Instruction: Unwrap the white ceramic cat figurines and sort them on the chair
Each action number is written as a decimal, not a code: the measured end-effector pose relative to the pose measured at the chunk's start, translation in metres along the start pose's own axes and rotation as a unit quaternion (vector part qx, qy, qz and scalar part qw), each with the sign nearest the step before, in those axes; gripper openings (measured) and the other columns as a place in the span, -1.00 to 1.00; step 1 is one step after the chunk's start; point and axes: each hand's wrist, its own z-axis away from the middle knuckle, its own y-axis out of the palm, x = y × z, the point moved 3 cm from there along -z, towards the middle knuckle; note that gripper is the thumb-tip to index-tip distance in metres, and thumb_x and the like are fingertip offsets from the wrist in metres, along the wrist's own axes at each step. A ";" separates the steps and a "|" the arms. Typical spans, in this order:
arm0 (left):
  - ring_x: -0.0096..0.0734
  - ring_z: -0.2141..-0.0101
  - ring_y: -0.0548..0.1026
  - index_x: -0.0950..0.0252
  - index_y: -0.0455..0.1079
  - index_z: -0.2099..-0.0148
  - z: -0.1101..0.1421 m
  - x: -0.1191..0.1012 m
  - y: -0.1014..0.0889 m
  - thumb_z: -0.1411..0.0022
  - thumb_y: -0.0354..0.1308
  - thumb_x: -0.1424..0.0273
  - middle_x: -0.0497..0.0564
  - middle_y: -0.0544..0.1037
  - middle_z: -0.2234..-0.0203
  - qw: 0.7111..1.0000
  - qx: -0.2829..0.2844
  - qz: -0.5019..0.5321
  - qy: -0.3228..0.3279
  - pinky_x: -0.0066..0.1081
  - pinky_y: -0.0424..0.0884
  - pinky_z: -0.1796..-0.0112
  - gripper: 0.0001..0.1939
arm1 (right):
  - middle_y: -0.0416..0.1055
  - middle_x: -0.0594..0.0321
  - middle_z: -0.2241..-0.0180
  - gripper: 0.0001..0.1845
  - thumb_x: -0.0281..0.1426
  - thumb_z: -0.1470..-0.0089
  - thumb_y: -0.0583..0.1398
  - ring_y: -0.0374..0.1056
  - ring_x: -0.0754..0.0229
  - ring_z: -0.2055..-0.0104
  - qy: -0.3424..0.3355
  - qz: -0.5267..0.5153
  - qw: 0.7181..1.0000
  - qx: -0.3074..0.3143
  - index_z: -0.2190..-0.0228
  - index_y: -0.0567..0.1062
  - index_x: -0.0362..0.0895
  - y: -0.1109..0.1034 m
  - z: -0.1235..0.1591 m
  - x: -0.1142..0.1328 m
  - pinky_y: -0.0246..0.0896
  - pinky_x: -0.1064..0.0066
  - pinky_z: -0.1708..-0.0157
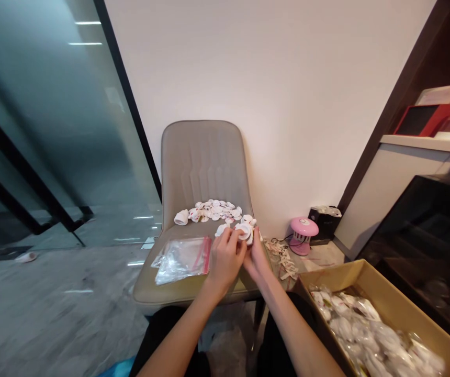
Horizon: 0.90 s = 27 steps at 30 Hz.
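Both hands meet over the right side of the grey chair seat (170,294). My left hand (227,256) has its fingers bent and pressed onto a small white round piece (243,231). From the right side, my right hand (257,257) is closed around the same piece, its fingers partly hidden. Its exact kind is too small to make out. More white pieces lie close beside and behind the fingers. Farther back on the seat spreads a pile of flat white round pieces (217,209) with small coloured marks. Clear zip bags (181,260) with a pink-red strip lie left of my left hand.
An open cardboard box (354,272) at the lower right holds several clear bags of white pieces. A pink lamp-like device (304,234) and a black box (325,225) stand by the wall. White strips (285,260) litter the floor. A glass door (52,104) is at left.
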 end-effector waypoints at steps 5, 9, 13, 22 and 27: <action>-0.29 0.15 0.47 0.19 0.42 0.05 0.002 -0.001 0.000 -0.37 0.05 0.42 0.08 0.45 0.12 0.998 0.032 0.055 0.020 -0.30 0.38 0.13 -0.84 | 0.59 0.18 0.19 -0.47 0.10 -0.12 0.20 0.50 0.08 0.08 0.000 0.018 1.000 0.002 0.16 0.54 -0.08 -0.006 -0.002 0.007 0.50 0.25 0.12; -0.31 0.15 0.46 0.23 0.40 0.13 0.000 0.001 0.002 -0.42 0.00 0.39 0.06 0.46 0.17 0.997 0.044 0.061 0.018 -0.31 0.37 0.11 -0.85 | 0.59 0.21 0.18 -0.54 0.03 -0.16 0.21 0.51 0.16 0.13 -0.004 0.007 1.000 -0.001 0.16 0.54 -0.08 -0.007 -0.003 0.009 0.48 0.35 0.13; -0.31 0.19 0.46 0.24 0.36 0.06 -0.001 0.005 0.003 -0.43 -0.01 0.38 0.02 0.47 0.24 0.998 0.042 0.045 0.000 -0.33 0.36 0.16 -0.86 | 0.59 0.24 0.18 -0.60 -0.04 -0.19 0.23 0.51 0.20 0.20 0.001 -0.006 1.000 0.008 0.15 0.52 -0.09 -0.006 -0.003 0.007 0.47 0.36 0.12; -0.34 0.21 0.47 0.19 0.42 0.07 0.000 0.014 0.003 -0.41 0.03 0.37 0.01 0.46 0.21 0.998 0.036 0.046 -0.009 -0.36 0.36 0.18 -0.85 | 0.58 0.26 0.16 -0.62 -0.05 -0.19 0.23 0.50 0.24 0.16 -0.002 0.004 1.000 0.030 0.13 0.51 -0.07 -0.011 -0.008 -0.002 0.45 0.38 0.10; -0.36 0.21 0.47 0.17 0.43 0.07 -0.001 0.014 0.002 -0.41 0.03 0.38 0.01 0.44 0.20 0.997 0.048 0.052 -0.007 -0.38 0.37 0.18 -0.84 | 0.58 0.25 0.15 -0.62 -0.05 -0.19 0.22 0.51 0.23 0.14 -0.005 0.020 0.999 0.027 0.14 0.51 -0.08 -0.011 -0.007 -0.002 0.46 0.39 0.11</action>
